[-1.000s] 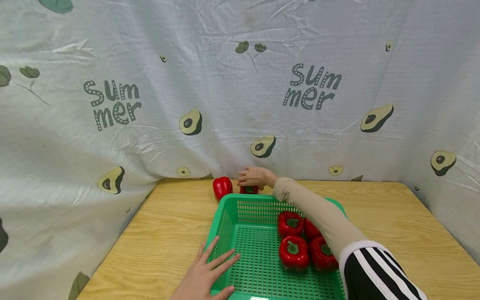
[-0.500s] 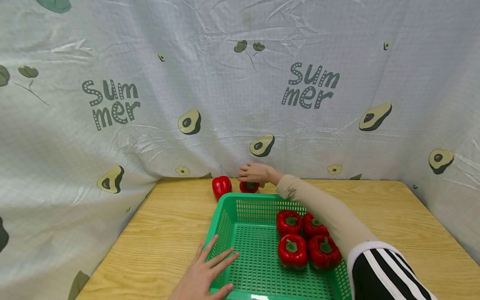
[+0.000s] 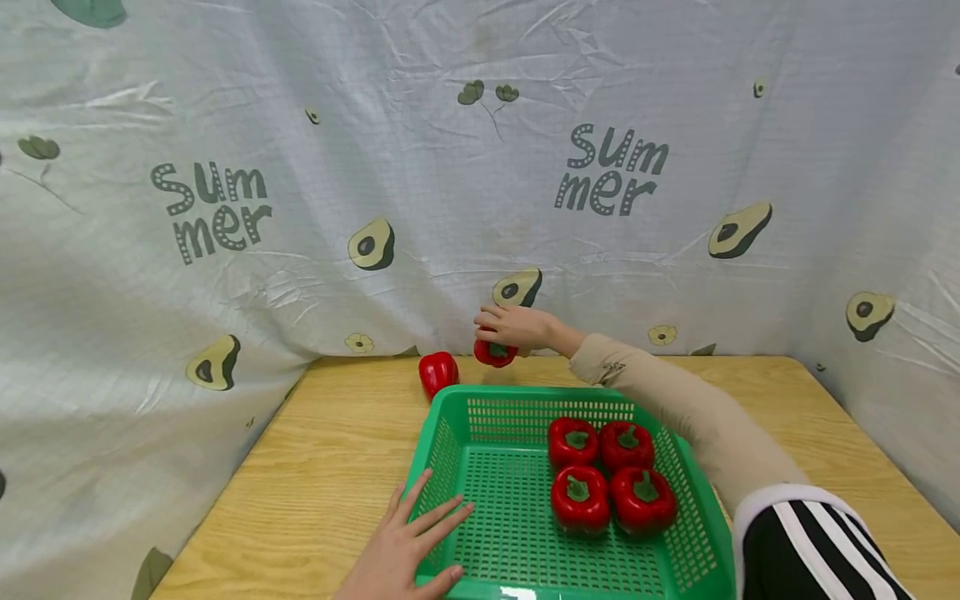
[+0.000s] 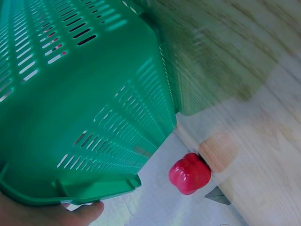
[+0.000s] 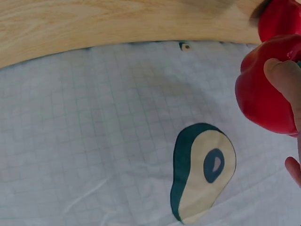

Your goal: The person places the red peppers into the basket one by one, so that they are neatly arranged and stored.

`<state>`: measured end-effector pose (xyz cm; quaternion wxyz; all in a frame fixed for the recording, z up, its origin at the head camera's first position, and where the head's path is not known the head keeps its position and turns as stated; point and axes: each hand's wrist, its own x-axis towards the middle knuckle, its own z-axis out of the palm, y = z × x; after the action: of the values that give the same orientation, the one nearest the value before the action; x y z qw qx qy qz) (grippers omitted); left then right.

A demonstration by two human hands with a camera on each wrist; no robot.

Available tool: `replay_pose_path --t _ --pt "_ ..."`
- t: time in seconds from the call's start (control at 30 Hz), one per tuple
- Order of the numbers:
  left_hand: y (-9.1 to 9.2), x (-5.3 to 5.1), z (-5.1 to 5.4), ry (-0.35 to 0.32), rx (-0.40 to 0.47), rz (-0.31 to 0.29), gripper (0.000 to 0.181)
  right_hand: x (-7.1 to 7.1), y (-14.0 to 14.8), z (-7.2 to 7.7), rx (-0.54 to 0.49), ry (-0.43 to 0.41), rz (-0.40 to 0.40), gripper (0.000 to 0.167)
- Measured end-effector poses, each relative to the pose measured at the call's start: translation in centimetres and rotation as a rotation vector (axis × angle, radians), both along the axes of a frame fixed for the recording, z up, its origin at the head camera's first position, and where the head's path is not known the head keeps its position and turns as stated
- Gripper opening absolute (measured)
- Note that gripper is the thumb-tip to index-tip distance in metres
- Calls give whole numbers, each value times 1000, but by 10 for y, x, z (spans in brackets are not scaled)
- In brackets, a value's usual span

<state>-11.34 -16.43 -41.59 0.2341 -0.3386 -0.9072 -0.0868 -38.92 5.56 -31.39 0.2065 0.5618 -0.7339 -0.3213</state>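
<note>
The left hand (image 3: 408, 543), fingers spread, rests on the basket (image 3: 510, 500); one pepper (image 3: 438, 373) now sits alone on the table (image 3: 337, 433), the second pepper (image 3: 492, 357) just lifted clear, clamped in the right hand's (image 3: 519, 327) fingers, beyond four basketed peppers (image 3: 581, 505).

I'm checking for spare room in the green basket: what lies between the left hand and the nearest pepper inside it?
In the head view, only bare basket floor lies between the left hand and that pepper.
</note>
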Motion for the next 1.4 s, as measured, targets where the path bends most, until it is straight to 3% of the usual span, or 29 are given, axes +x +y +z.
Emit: replay_pose_path --t 0.17,0.47,0.87,1.1,1.4 --pt "-1 -1 -3 23 1 -2 63 5 15 10 -49 35 29 67" --pt "-2 -1 -5 68 -8 -12 63 18 42 13 -45 32 -23 77" --pt "-1 -3 -7 85 1 -18 65 42 64 19 -67 52 46 82" --pt "-2 -4 -7 106 7 -32 65 58 76 21 -102 45 86 77" --pt "-2 -5 -9 102 4 -19 65 79 89 19 -140 30 91 80"
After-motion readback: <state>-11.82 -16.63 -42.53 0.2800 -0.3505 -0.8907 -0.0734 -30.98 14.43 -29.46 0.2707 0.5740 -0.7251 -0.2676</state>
